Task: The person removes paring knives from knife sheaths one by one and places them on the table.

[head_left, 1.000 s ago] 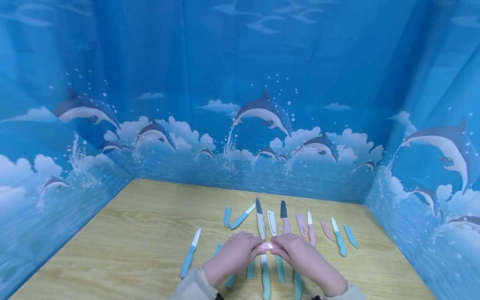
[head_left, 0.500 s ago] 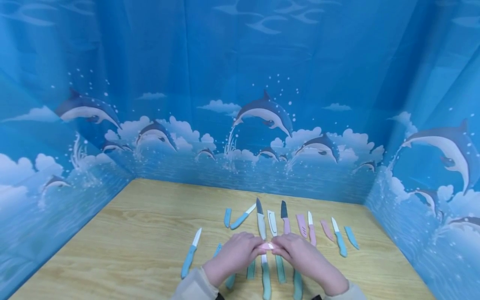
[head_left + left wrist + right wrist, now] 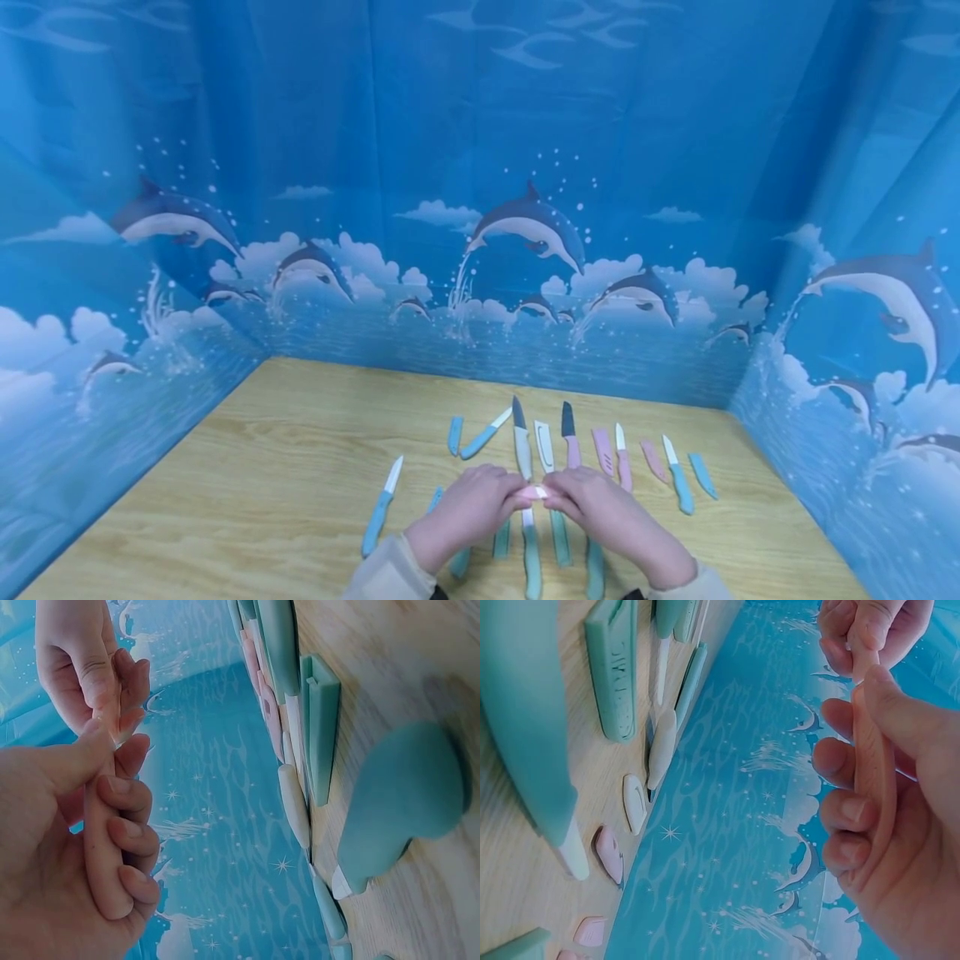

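Two hands are meeting just above the near edge of a pale wooden bench (image 3: 285,467), sharing one small pink plastic knife (image 3: 534,492). The left hand (image 3: 465,512) is curling its fingers (image 3: 124,829) around one pink end, thumb lying along the top. The right hand (image 3: 607,517) is wrapping its fingers (image 3: 844,814) around the other pink end in the same way. The knife is lying level between them, off the wood.

Beneath and beyond the hands, a row of knives and blade covers is lying flat, running toward the bench's far right corner: teal-handled knives with white blades (image 3: 679,475), a grey knife with a dark blade (image 3: 521,440), pink covers (image 3: 602,451) and teal covers (image 3: 454,435). One teal-handled knife (image 3: 381,506) is lying apart, to the left of the hands. Blue dolphin-print fabric (image 3: 480,208) is walling the bench on three sides
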`<state>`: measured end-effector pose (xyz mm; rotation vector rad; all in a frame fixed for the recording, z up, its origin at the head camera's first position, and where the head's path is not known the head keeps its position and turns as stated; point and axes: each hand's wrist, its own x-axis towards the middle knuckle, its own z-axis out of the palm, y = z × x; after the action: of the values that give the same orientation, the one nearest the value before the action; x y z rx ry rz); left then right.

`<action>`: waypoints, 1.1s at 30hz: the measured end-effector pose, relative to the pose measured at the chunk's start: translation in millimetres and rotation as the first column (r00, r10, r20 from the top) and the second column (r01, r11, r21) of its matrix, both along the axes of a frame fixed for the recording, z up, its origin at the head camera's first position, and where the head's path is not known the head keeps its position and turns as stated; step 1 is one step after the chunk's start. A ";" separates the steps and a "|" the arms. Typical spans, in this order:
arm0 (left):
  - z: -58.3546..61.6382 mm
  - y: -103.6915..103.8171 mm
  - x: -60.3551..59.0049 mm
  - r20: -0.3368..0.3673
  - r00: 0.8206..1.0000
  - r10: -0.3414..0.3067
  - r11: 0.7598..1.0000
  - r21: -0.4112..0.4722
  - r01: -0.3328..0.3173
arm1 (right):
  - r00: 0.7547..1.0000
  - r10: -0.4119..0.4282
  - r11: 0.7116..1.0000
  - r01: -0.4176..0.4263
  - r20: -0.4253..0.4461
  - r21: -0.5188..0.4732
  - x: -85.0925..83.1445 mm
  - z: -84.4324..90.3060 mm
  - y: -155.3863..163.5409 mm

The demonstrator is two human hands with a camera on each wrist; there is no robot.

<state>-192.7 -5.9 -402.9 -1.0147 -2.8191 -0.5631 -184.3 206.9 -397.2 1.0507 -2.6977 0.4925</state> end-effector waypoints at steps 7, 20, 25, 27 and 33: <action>0.2 -0.2 -0.4 -0.003 1.000 0.006 1.000 -0.016 -0.006 | 1.000 0.001 1.000 -0.001 -0.007 0.004 -0.3 -0.6 0.6; 0.1 -0.2 -1.7 0.004 1.000 0.001 1.000 -0.010 -0.001 | 1.000 -0.019 1.000 0.019 0.002 0.016 -1.0 -0.8 2.0; -1.6 -0.8 -2.6 -0.002 1.000 -0.012 1.000 -0.010 0.012 | 1.000 -0.013 1.000 0.013 0.008 0.015 -0.8 0.2 2.5; -1.8 -0.9 -2.7 -0.001 1.000 -0.014 1.000 -0.007 0.014 | 1.000 -0.009 1.000 0.009 0.008 0.018 -1.0 0.8 3.0; -1.9 -1.0 -2.7 0.001 1.000 -0.013 1.000 0.007 0.013 | 1.000 -0.007 1.000 0.007 0.006 0.028 -1.5 2.0 4.0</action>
<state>-195.4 -6.9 -404.8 -1.0323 -2.8120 -0.5747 -185.8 210.9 -395.2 1.0479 -2.7207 0.4581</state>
